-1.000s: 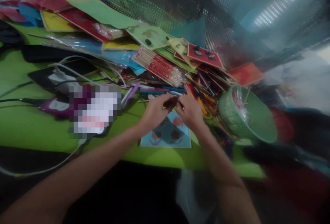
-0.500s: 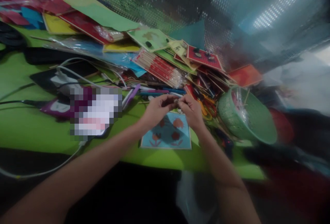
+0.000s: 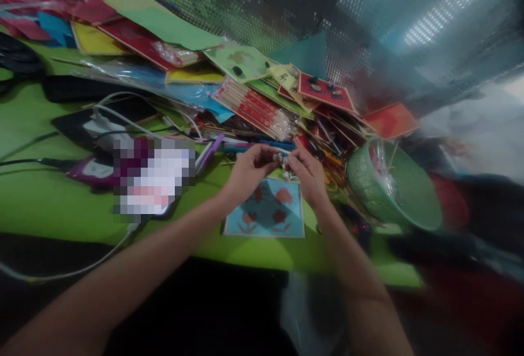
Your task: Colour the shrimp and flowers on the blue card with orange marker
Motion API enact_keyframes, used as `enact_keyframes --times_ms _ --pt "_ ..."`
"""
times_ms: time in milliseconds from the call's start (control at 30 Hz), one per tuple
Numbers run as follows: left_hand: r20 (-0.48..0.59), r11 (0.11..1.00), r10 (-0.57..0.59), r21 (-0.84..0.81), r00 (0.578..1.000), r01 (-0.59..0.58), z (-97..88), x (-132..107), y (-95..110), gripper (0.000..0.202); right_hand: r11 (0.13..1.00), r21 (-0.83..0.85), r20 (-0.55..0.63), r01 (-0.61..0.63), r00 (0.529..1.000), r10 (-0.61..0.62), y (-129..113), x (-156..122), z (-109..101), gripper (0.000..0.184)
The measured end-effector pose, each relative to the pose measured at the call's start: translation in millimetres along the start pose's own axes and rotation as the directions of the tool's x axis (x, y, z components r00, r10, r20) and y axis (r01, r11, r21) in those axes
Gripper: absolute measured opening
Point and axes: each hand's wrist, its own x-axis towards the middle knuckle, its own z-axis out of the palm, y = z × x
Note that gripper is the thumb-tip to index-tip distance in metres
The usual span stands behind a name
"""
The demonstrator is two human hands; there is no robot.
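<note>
Above the far edge of a blue card (image 3: 268, 219) with red flower shapes, my two hands are close together. My left hand (image 3: 254, 165) is closed in a pinch on a small pale, greyish item (image 3: 278, 157) whose kind I cannot make out. My right hand (image 3: 306, 170) is closed too, its thumb and finger pressed together beside that item. Small whitish bits (image 3: 286, 174) show just under the fingertips. The card lies flat on the green table, partly shaded by my hands.
A green basket (image 3: 393, 187) stands at the right, holding clear plastic. Orange-handled scissors (image 3: 333, 167) lie near it. Packed sticks (image 3: 254, 106) and coloured cards (image 3: 164, 23) are heaped at the back. A phone (image 3: 158, 176) with a white cable lies left of my arm.
My right hand has shifted slightly to the right, away from the left fingertips. More of the small pale item now shows between the hands.
</note>
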Motion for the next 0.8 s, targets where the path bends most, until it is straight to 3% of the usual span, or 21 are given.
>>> enact_keyframes --times_ms 167,333,433,633,800 --pt "-0.001 0.974 0.124 0.193 0.992 -0.122 1.8 -4 3 0.022 0.937 -0.318 0.014 0.147 0.989 -0.150 2 0 4 0.023" --pt "0.027 0.991 0.044 0.122 0.999 -0.047 2.0 -3 5 0.021 0.871 -0.419 0.019 0.255 0.962 -0.273 8 2 7 0.019" --pt "-0.004 0.999 -0.002 0.054 1.000 0.002 1.1 -1 4 0.024 0.895 -0.366 0.004 0.253 0.963 -0.271 10 2 8 0.019" --pt "-0.039 0.992 -0.100 -0.080 0.994 0.097 0.6 0 4 0.031 0.998 -0.031 -0.077 0.055 0.995 -0.058 11 3 7 0.018" --pt "-0.038 0.985 -0.132 -0.117 0.991 0.126 -0.2 -1 5 0.034 0.993 -0.093 -0.047 0.068 0.996 -0.072 6 2 3 0.022"
